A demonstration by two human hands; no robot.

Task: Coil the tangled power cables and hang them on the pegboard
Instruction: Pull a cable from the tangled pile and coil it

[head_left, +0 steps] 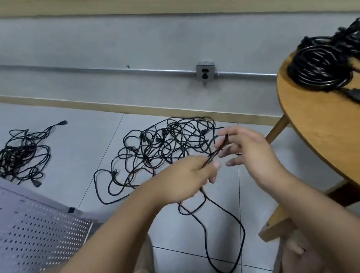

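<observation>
A big tangle of black power cables (164,147) lies on the tiled floor ahead of me. One black cable (230,232) runs from it in a long loop toward my feet and up into my hands. My left hand (189,178) grips this cable, which sticks out past its thumb. My right hand (247,150) pinches the same strand a little further along, its other fingers spread. A second, smaller tangle (16,155) sits on the floor at the left. The grey pegboard (21,228) lies flat at the lower left.
A round wooden table (326,140) stands at the right, with coiled black cables (323,67) stacked on its far part. A wall socket (205,73) on a metal conduit is on the wall ahead. My knees show at the bottom edge.
</observation>
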